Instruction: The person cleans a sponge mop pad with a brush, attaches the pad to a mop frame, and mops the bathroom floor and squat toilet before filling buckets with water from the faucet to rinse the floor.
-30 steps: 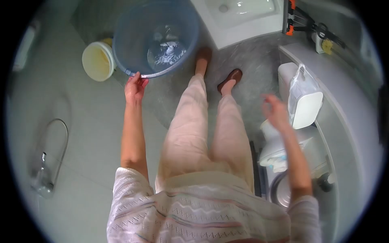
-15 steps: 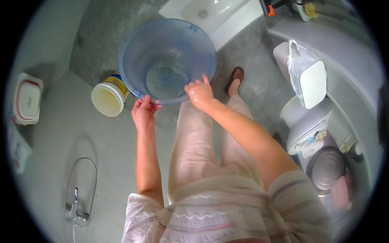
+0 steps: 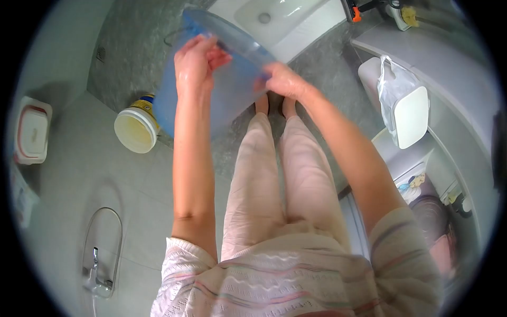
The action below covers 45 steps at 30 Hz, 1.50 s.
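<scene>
A translucent blue plastic basin (image 3: 179,100) is tipped steeply onto its side in front of me, its outer wall facing me and somewhat blurred. My left hand (image 3: 194,64) lies over the basin's upper left part, fingers curled at it. At its right end, by the rim, my right hand (image 3: 284,80) grips the edge with blurred fingertips. Both hands look wet. Just left of the basin stands a white bucket (image 3: 134,132) with a yellow and blue label. Whether any water is left in the basin is hidden from me.
A white squat toilet pan (image 3: 296,26) is set in the grey floor beyond the basin, with a floor drain (image 3: 100,54) at far left. A shower tap (image 3: 95,274) is on the left wall. On the right, a plastic bag (image 3: 390,87) hangs beside a white lid (image 3: 411,120).
The basin has gone from upright, with water inside, to tipped over away from me. Both hands have moved up and forward with it. My feet are now close together.
</scene>
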Each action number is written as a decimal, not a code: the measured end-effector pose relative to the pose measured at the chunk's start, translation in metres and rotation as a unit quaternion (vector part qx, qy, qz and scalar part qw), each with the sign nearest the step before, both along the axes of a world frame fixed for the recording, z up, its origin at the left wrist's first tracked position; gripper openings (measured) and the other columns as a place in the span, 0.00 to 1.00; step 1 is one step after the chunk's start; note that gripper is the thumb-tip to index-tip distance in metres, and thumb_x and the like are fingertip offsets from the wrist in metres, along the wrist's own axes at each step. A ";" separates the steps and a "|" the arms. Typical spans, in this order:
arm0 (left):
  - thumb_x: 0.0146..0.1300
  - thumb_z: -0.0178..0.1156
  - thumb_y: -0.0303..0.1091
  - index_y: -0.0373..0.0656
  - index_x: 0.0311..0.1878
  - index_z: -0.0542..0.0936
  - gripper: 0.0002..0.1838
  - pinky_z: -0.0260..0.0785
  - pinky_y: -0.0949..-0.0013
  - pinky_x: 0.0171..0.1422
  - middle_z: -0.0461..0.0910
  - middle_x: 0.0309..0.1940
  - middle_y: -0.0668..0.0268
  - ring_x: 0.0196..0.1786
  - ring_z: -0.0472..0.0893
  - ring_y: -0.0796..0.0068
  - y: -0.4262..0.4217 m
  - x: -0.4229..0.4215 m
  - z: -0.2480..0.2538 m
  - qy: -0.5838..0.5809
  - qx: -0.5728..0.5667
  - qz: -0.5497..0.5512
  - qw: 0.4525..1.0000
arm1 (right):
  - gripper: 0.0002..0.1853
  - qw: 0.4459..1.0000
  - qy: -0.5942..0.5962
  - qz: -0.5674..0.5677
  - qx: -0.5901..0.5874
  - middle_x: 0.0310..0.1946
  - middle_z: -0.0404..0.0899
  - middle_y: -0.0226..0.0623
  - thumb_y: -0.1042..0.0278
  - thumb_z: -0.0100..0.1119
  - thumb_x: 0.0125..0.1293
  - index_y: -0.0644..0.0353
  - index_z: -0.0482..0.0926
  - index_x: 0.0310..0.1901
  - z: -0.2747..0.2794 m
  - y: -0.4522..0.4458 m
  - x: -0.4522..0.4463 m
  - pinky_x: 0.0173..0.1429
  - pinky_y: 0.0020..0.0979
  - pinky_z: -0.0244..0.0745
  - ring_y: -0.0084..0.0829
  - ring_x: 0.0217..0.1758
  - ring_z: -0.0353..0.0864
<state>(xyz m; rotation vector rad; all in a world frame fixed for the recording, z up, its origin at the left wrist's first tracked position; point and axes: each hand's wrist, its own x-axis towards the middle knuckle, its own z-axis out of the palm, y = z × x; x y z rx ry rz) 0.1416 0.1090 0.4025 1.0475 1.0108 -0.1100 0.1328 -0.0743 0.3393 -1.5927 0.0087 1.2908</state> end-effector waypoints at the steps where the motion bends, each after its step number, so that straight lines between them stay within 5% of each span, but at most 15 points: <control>1: 0.54 0.53 0.24 0.30 0.34 0.71 0.06 0.74 0.69 0.29 0.73 0.22 0.61 0.22 0.75 0.71 -0.004 0.010 -0.002 -0.008 0.000 -0.014 1.000 | 0.14 1.000 0.016 -0.006 0.005 0.27 0.79 0.37 0.86 0.46 0.42 0.65 0.79 0.30 0.000 -0.001 0.009 0.43 0.27 0.69 0.29 0.34 0.77; 9: 0.56 0.52 0.24 0.24 0.44 0.68 0.15 0.74 0.69 0.35 0.75 0.27 0.57 0.28 0.77 0.70 -0.022 0.059 -0.002 -0.068 0.040 -0.035 0.996 | 0.14 0.998 0.042 -0.012 0.051 0.27 0.78 0.37 0.80 0.45 0.36 0.65 0.77 0.28 -0.003 0.000 0.064 0.44 0.26 0.67 0.29 0.35 0.75; 12: 0.56 0.53 0.24 0.23 0.47 0.66 0.17 0.74 0.69 0.37 0.76 0.29 0.55 0.30 0.78 0.68 -0.027 0.062 -0.003 -0.081 0.043 -0.011 0.996 | 0.13 0.995 0.045 -0.042 0.073 0.24 0.77 0.35 0.81 0.46 0.37 0.66 0.77 0.27 -0.005 0.000 0.071 0.34 0.25 0.65 0.27 0.29 0.73; 18: 0.56 0.54 0.25 0.25 0.51 0.66 0.21 0.73 0.69 0.41 0.77 0.33 0.55 0.34 0.79 0.67 -0.041 0.027 0.019 -0.117 0.061 -0.087 0.987 | 0.15 0.992 0.067 -0.047 0.095 0.26 0.76 0.34 0.82 0.45 0.37 0.66 0.76 0.31 0.000 0.002 0.086 0.32 0.25 0.67 0.28 0.28 0.73; 23: 0.56 0.55 0.28 0.32 0.50 0.70 0.18 0.71 0.72 0.43 0.78 0.33 0.60 0.36 0.79 0.70 -0.054 -0.061 0.057 -0.076 -0.089 -0.115 0.986 | 0.14 0.994 0.039 -0.025 0.102 0.28 0.77 0.35 0.80 0.46 0.38 0.65 0.75 0.31 0.008 -0.005 0.087 0.40 0.29 0.70 0.29 0.32 0.75; 31: 0.57 0.54 0.30 0.34 0.50 0.70 0.17 0.73 0.71 0.34 0.77 0.30 0.61 0.30 0.78 0.71 0.028 -0.272 -0.058 0.204 -0.083 0.059 0.974 | 0.15 0.994 -0.104 0.028 0.004 0.29 0.77 0.35 0.81 0.43 0.42 0.66 0.75 0.33 0.028 0.009 0.027 0.41 0.25 0.68 0.26 0.33 0.75; 35: 0.58 0.52 0.30 0.36 0.49 0.70 0.16 0.73 0.70 0.32 0.77 0.30 0.61 0.29 0.78 0.72 0.088 -0.346 -0.094 0.259 -0.084 0.093 0.958 | 0.16 0.980 -0.181 0.059 -0.062 0.29 0.77 0.33 0.85 0.41 0.44 0.66 0.76 0.35 0.022 0.029 -0.028 0.41 0.25 0.68 0.24 0.32 0.74; 39: 0.58 0.51 0.30 0.38 0.48 0.71 0.15 0.73 0.70 0.31 0.77 0.29 0.62 0.28 0.78 0.72 0.134 -0.392 -0.108 0.289 -0.072 0.071 0.952 | 0.07 0.962 -0.197 0.136 -0.135 0.29 0.77 0.29 0.81 0.53 0.52 0.65 0.76 0.34 0.006 0.056 -0.045 0.42 0.21 0.66 0.19 0.34 0.72; 42: 0.58 0.51 0.30 0.38 0.47 0.71 0.14 0.73 0.71 0.30 0.77 0.29 0.63 0.28 0.78 0.73 0.174 -0.429 -0.115 0.285 -0.083 0.065 0.953 | 0.07 0.911 -0.293 0.222 -0.185 0.22 0.76 0.33 0.72 0.59 0.52 0.63 0.77 0.34 0.005 0.095 -0.035 0.34 0.24 0.67 0.21 0.26 0.71; 45: 0.57 0.51 0.30 0.38 0.46 0.72 0.13 0.73 0.71 0.30 0.77 0.28 0.63 0.27 0.78 0.74 0.205 -0.456 -0.126 0.311 -0.064 0.088 0.944 | 0.07 0.897 -0.332 0.245 -0.157 0.20 0.74 0.35 0.71 0.58 0.53 0.62 0.76 0.33 0.011 0.146 -0.038 0.33 0.26 0.66 0.22 0.24 0.70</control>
